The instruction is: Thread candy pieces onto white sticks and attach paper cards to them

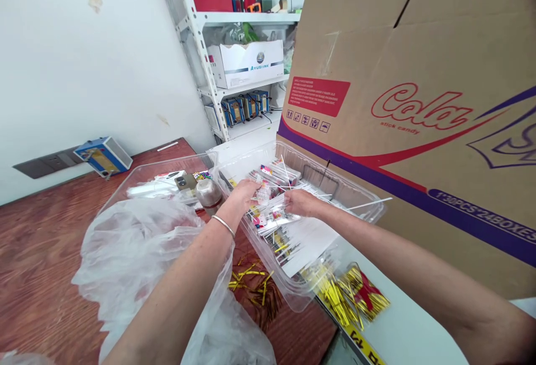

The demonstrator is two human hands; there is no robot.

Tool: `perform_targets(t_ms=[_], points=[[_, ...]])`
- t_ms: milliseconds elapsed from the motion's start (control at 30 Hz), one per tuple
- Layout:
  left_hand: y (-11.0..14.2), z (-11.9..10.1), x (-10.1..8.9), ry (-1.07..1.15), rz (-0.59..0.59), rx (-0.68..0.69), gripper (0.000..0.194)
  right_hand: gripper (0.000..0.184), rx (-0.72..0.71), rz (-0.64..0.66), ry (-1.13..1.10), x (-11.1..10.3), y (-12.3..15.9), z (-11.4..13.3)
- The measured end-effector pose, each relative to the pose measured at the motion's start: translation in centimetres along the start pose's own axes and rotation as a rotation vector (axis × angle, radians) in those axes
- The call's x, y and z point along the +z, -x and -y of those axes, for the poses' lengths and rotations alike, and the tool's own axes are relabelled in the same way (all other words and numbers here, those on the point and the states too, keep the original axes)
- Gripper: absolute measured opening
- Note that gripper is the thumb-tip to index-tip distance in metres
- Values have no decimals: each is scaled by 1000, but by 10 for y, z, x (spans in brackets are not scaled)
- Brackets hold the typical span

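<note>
Alongside the big cardboard box point(414, 102) sits the clear tub point(299, 289), a white sheet point(312, 242) lying in it, and both hands are in there: the left hand point(245, 196) has its fingers nearly together, pinching a clear packet point(263, 193) near the tub's middle, while the right hand point(302, 202) bunches up just beside it, gripping what, if anything, I can't tell. Looks like packet-handling among thin white sticks point(286, 172), and the next move seems to call for a steady left pinch and light right fingertips.
</note>
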State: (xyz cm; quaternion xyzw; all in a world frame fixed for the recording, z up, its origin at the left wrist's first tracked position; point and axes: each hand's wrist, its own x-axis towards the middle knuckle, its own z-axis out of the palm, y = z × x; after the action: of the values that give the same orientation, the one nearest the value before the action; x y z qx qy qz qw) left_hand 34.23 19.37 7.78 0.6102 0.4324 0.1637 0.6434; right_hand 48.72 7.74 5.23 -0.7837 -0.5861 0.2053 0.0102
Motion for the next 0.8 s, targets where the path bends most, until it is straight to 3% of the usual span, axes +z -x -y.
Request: perform_targets(t_ms=[267, 500, 633, 800], points=[[-1, 7, 14, -11, 179, -129, 9, 35, 29, 75, -243, -3, 3, 2], [-6, 15, 15, -126, 206, -150, 15, 31, 115, 80, -588, -9, 11, 4], [-7, 15, 14, -164, 197, -135, 15, 11, 108, -2, -744, -13, 13, 0], [-4, 19, 12, -134, 189, -62, 17, 21, 83, -183, -871, -16, 13, -6]])
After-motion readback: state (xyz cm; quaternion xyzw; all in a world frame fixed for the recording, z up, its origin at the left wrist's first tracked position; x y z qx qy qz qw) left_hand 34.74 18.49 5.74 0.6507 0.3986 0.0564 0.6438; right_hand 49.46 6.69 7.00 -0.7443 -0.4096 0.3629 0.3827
